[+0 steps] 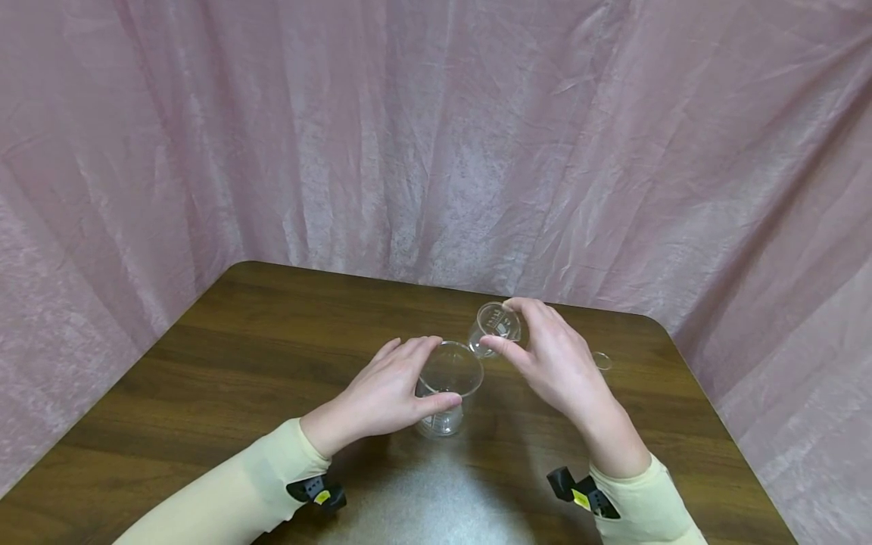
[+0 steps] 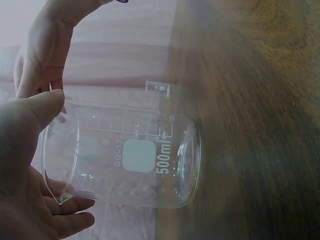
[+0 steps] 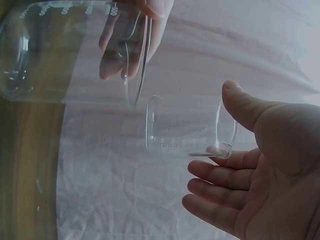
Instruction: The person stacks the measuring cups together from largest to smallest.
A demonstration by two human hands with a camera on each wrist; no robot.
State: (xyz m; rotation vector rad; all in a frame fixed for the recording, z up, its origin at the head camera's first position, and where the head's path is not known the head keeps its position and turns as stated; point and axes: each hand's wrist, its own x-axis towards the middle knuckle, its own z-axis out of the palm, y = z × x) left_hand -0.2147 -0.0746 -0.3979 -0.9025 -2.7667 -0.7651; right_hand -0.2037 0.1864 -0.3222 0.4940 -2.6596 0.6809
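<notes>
Two bare hands work over a dark brown wood-grain table, with a pink velvety curtain filling the upper part of the frame. At lower centre is a large, clear, cylindrical glass beaker, printed "500ml" in white. The left hand comes from the lower left and grips it near the rim, thumb on the near side and fingers around the far side. The beaker is upright, mouth up; it appears to stand on the table.

Just to its upper right is a small, clear, cylindrical glass beaker with white markings. The right hand, reaching in from the lower right, pinches its rim between thumb and forefinger, the other fingers extended.

The key relation is between the two beakers: the small one is held in the air, its base about level with the large one's rim and just beside it, not over the mouth. Their long axes both run roughly upright. Whether the glass touches, I cannot tell. The right hand is the nearer to the small beaker, the left to the large.

Right of centre, beyond the right hand, shows the round rim of another small, clear glass vessel.
</notes>
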